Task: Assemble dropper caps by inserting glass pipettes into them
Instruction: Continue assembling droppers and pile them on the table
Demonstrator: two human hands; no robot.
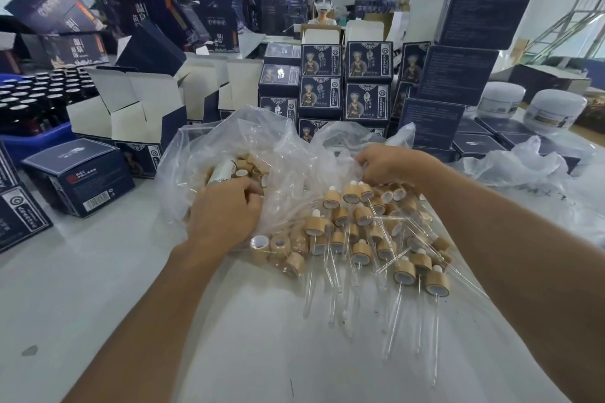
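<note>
Hands deep in the bag point(288, 154) now, clear plastic heaped on the white table point(98, 288). Left hand point(226, 209) has its fingers curled into the plastic at the bag's mouth, gripping a fold over loose caps point(278, 244). Right hand point(389, 162) bunches the far side of the film, fingers curled under. Between and below them, assembled droppers point(406, 271) sprawl, glass pipettes point(394, 321) pointing toward the camera. Navy boxes point(368, 62) stack up behind.
</note>
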